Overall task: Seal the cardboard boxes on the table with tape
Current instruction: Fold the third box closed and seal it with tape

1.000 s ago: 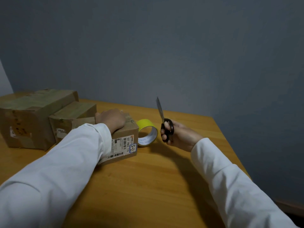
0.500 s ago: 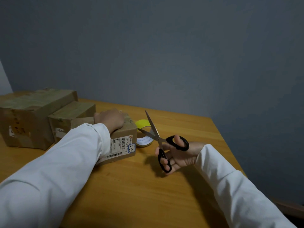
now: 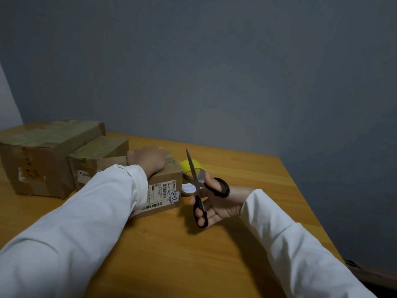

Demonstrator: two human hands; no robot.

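Gripping black-handled scissors point(image 3: 200, 191), the right hand point(image 3: 223, 203) sits low over the table point(image 3: 171, 254), thumb through the upper loop, fingers through the lower one. Blades are spread apart in a V: one points up and away, the other points left toward the small box point(image 3: 163, 188). Both white sleeves fill the near part of the view, left sleeve point(image 3: 75, 233) crossing in front of the small box's left half.

Left hand point(image 3: 147, 161) rests on top of the small box, back of hand up. Fingers lie over the far side, so I cannot tell whether they are curled or flat. The box has a shipping label with barcode on its near face (a blue-outlined sticker at the right end).

Yellow tape roll point(image 3: 192, 176) stands on edge just right of the small box, behind the scissor blades, partly hidden by them. A strip appears to run from the roll toward the box's right edge between the blades; too dim to be sure.

Further left: a medium box point(image 3: 96, 155) just beside the small one, then a large box point(image 3: 43, 151) at the table's far left, both with tape across the tops. Grey wall point(image 3: 214, 72) behind.
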